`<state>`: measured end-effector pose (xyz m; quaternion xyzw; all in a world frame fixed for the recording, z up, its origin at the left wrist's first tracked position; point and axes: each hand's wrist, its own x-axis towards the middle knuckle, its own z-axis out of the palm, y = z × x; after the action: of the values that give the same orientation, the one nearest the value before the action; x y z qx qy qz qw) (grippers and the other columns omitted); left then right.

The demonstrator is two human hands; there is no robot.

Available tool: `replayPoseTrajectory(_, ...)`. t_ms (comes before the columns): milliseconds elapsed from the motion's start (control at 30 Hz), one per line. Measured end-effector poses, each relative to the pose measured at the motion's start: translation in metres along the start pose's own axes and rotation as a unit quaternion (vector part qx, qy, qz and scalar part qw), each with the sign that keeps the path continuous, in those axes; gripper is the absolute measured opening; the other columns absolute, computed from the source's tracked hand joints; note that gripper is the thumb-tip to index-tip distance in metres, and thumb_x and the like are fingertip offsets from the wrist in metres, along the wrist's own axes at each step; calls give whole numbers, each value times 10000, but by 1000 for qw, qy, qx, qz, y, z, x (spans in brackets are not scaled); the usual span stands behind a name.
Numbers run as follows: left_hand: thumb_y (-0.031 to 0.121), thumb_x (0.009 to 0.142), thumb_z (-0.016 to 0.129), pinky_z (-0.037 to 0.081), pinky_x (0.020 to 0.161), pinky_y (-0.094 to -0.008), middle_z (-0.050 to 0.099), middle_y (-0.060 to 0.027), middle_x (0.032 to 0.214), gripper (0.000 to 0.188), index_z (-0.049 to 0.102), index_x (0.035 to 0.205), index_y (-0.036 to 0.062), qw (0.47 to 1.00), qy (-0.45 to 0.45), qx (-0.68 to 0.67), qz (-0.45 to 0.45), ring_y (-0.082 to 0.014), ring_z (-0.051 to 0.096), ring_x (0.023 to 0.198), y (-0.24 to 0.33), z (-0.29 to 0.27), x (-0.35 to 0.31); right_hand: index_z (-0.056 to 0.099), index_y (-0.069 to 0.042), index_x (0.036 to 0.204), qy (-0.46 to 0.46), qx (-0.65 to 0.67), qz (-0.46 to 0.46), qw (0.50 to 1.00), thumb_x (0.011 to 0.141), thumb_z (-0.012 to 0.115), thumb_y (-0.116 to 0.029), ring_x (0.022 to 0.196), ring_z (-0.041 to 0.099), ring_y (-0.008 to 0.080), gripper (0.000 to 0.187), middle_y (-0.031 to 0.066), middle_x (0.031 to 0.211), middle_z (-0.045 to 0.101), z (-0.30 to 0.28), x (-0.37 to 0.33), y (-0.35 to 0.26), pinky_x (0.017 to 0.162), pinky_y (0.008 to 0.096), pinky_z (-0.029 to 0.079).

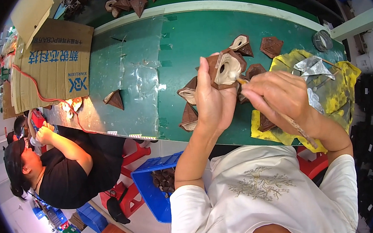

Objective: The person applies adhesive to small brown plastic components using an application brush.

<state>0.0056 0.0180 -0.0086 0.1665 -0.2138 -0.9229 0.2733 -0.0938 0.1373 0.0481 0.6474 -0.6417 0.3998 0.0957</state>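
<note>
Brown piece [229, 70]: an angular shell, brown on the outside and rim, with a cream hollow face and a dark oval hole; it was in my left hand, left of the yellow sheet [344, 95].
Left hand [216, 100]: I grasped the piece from behind, my thumb raised along its side, most fingers hidden.
Right hand [282, 93]: I pinched a slender brush-like tool [295, 125], knuckles up, its tip at the cream face, its handle slanting across the yellow sheet.
Loose pieces [272, 47]: similar brown ones lay on the green worktop [207, 30], mostly left of the yellow sheet.
Silver foil [312, 67]: crumpled, it lay on the yellow sheet.
Round container [322, 41]: it stood just beyond the sheet's far edge.
Cardboard box [49, 65]: it stood well left of the sheet.
Blue crate [146, 189]: it sat lower, left of the sheet, with brown pieces inside.
In the way: my right hand and forearm covered part of the sheet; my left hand hid some worktop.
</note>
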Motion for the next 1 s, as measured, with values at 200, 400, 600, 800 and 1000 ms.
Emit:
replayPoseTrajectory(200,392,1035,369,436,985,-389,624,-65,1157,404,558,1196,74,981,-55,-121,-139,-210,581,1081,4,-1,0,677,-1,858,-5,144,1,990,701,767,-24,684,672,246,183,103,797,675,7,6,-2,578,322,515)
replayPoseTrajectory(400,389,1032,378,446,984,-390,630,-70,1145,395,561,1192,77,979,-47,-147,-135,-214,587,1082,6,2,-3,680,-9,856,11,75,-35,997,679,786,-49,665,668,236,210,100,789,671,6,11,2,563,315,504)
replayPoseTrajectory(600,400,1029,384,448,981,-397,623,-80,1158,405,557,1198,75,990,-8,-79,-113,-226,586,1084,5,6,-3,663,3,876,-45,69,-20,996,700,770,-6,702,662,253,206,113,824,669,-5,9,-9,583,321,495)
replayPoseTrajectory(800,390,1032,370,445,976,-392,614,-77,1175,395,558,1197,85,983,-64,-121,-124,-223,583,1082,5,-4,-2,656,-2,873,-75,4,-28,997,692,783,-9,695,657,246,221,112,818,665,-1,4,-10,580,324,492)
replayPoseTrajectory(1000,344,1043,344,421,994,-372,613,-62,1181,378,558,1210,80,978,-75,-158,-117,-213,562,1100,8,-14,3,645,-16,827,-37,-41,-52,997,694,767,-58,642,630,229,185,80,762,628,-14,7,-1,554,325,486)
